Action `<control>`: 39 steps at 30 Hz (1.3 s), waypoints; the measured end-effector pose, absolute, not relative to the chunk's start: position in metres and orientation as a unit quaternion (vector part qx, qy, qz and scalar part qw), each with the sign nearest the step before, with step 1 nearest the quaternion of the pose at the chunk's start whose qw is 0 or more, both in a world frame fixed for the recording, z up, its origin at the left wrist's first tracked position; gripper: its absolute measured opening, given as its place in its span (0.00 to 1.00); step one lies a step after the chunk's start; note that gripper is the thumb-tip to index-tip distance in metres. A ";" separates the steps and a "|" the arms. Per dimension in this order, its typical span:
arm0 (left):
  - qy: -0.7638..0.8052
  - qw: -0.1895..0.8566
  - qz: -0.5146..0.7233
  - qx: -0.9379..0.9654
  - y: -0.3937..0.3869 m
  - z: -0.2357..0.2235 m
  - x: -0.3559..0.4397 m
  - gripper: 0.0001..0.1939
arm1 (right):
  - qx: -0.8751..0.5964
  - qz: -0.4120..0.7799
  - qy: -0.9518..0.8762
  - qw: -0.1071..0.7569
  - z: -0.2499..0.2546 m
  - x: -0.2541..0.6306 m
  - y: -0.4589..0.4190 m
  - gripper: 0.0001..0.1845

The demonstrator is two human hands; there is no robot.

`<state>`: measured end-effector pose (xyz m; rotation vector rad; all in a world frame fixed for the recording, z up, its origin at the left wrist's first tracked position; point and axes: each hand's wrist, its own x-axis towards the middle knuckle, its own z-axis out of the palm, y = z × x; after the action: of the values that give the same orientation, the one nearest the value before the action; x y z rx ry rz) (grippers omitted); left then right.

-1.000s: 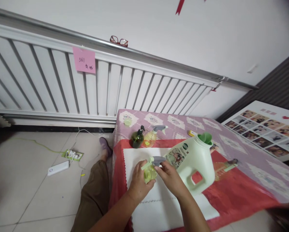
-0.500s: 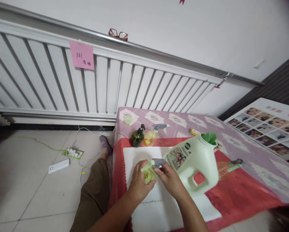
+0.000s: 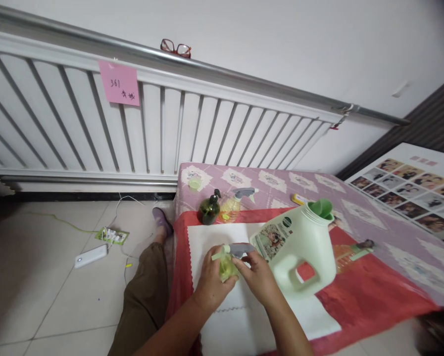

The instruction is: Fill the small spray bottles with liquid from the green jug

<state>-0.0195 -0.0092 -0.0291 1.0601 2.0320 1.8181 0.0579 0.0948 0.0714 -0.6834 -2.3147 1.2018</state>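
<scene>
My left hand [image 3: 209, 283] wraps round the clear, yellowish body of a small spray bottle [image 3: 226, 269], held above the white cloth. At its top, the fingers of my right hand [image 3: 259, 278] grip the grey and pale-green spray head [image 3: 241, 249], which sits at the bottle's mouth. Whether its thread is tight I cannot tell. Just right of my hands stands a large pale-green jug [image 3: 320, 264] with a darker green piece [image 3: 322, 208] in its mouth. Behind them are a dark green pump bottle [image 3: 209, 210] and another clear spray bottle [image 3: 230, 209] with a grey head.
Beyond the jug, a clear spray bottle [image 3: 344, 257] lies on the red cloth [image 3: 377, 291]. A small green cup [image 3: 194, 183] and a yellow object [image 3: 299, 199] rest on the patterned cover. A radiator [image 3: 151, 133] runs along the wall. Cables and a power strip [image 3: 112, 235] lie on the floor.
The spray head has turned slightly in my right fingers, its nozzle still pointing left. My left hand keeps its hold on the bottle. The camera view has shifted slightly.
</scene>
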 end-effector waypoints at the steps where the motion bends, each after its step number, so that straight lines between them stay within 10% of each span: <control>1: 0.694 0.107 0.615 0.360 -0.009 -0.030 -0.020 0.36 | -0.247 0.438 -0.836 0.220 0.071 0.058 0.095 0.10; 39: 0.693 0.085 0.599 0.393 -0.011 -0.031 -0.020 0.38 | -0.191 0.469 -0.848 0.155 0.088 0.061 0.100 0.11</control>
<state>-0.0204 -0.0107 -0.0310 1.1722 2.0657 1.7847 0.0610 0.1004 0.0884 -0.5458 -2.4304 1.3438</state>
